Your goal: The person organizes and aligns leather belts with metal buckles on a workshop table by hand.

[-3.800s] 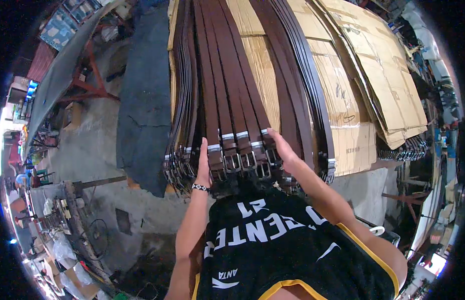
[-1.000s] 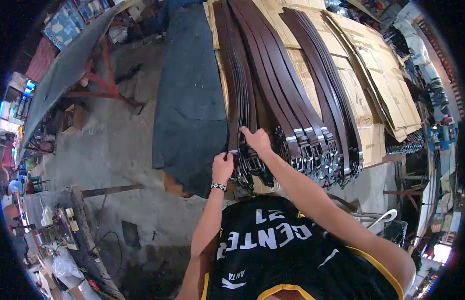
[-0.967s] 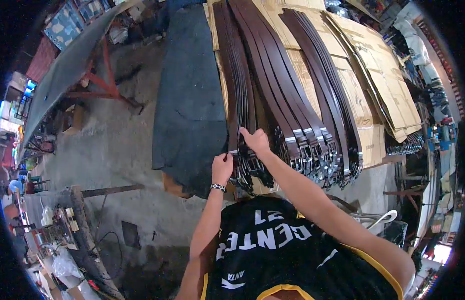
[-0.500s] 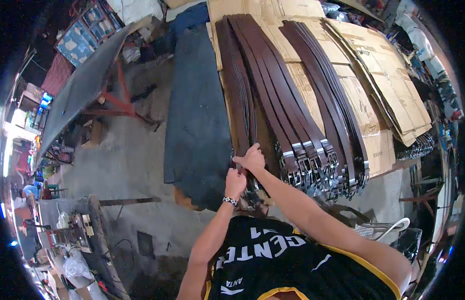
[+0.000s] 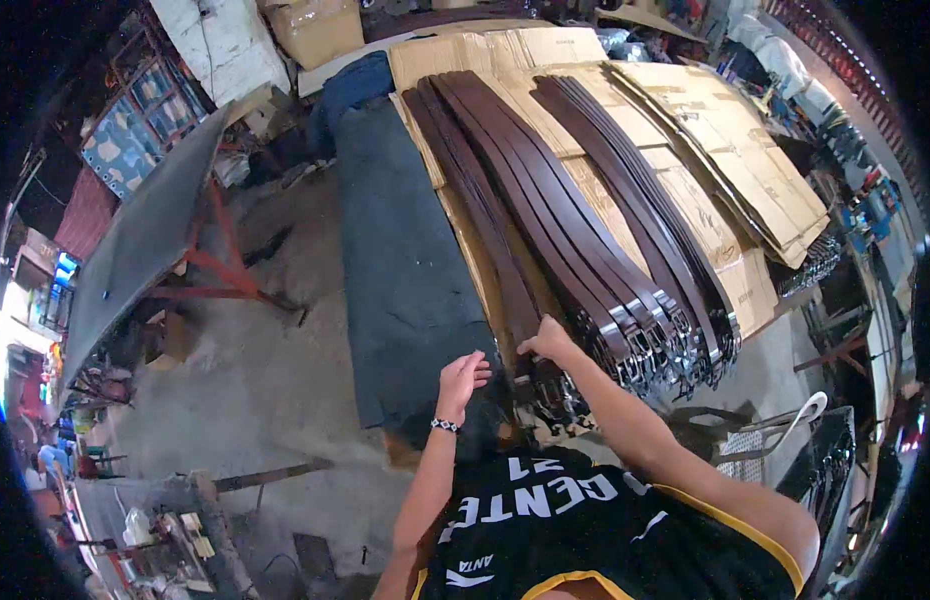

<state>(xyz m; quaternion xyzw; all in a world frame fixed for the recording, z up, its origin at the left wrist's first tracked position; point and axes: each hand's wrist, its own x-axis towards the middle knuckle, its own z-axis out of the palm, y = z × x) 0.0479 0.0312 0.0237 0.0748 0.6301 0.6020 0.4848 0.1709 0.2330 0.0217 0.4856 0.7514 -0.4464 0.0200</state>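
Note:
Dark brown leather belts lie lengthwise in several bundles, their metal buckles toward me. My right hand (image 5: pixel 551 342) is closed on the buckle end of a belt (image 5: pixel 513 285) in the leftmost bundle, its thumb pointing left. My left hand (image 5: pixel 463 384), with a checkered band at the wrist, hovers over the near edge of a dark grey-blue cloth (image 5: pixel 405 260). Its fingers are apart and slightly curled, with nothing in them. Right of my right hand lies the middle belt bundle (image 5: pixel 545 200), with its silver buckles (image 5: pixel 630 335) crowded at the near end.
Flattened cardboard (image 5: pixel 720 150) covers the table under and beyond the belts. Another belt bundle (image 5: pixel 650 190) lies further right. On the left stands a dark-topped table (image 5: pixel 150 245) with red legs. A white curved handle (image 5: pixel 800 425) rises at the lower right.
My left hand has come away from the belts, leftward, and its fingers have opened. My right hand has shifted right and nearer me, still at the leftmost bundle. The view has tilted.

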